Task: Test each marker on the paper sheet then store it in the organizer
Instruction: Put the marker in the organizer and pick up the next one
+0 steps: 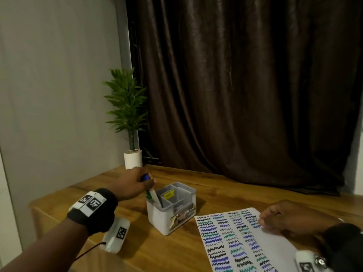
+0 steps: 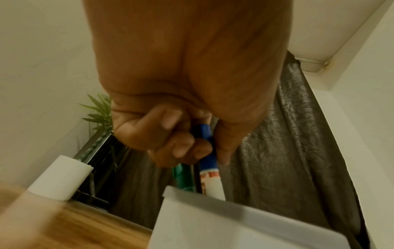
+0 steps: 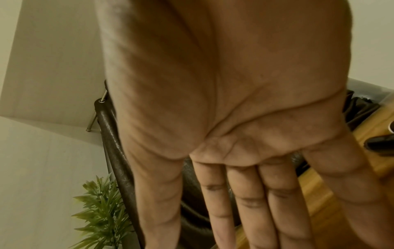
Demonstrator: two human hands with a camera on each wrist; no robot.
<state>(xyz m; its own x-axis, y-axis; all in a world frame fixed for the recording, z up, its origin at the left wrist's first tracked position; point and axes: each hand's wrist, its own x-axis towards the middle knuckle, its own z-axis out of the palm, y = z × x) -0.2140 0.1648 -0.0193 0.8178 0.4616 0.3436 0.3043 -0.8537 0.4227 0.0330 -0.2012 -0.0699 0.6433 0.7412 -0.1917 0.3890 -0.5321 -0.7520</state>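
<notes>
Nearest the person, the right hand [image 1: 290,218] lies flat on the far right corner of the paper sheet [image 1: 275,250], fingers [image 3: 245,202] straight and together, holding nothing; they only pin the sheet to the bench [image 1: 216,189]. The sheet already carries columns of black, blue and green squiggles.

Further out and to the left, the organizer [image 1: 170,209] stands on the bench just beyond the sheet's far left corner. The left hand [image 1: 133,185] hovers directly above its near-left compartment, fingers [image 2: 181,148] curled round the blue-capped marker [image 2: 210,170] at its cap end. The marker's long axis runs steeply downward, leaning slightly, with its white barrel already below the compartment's rim and the cap up in the grip. A green marker [image 2: 181,175] stands in the same compartment, right beside it.

So the compartment floor lies straight below the fingers, along the marker's own axis; judging by this, the move left is a short drop or release by the left hand, the only hand close to the organizer. The right hand is well apart from it.

Beyond stands a potted plant [image 1: 129,118] against the dark curtain [image 1: 245,85].
</notes>
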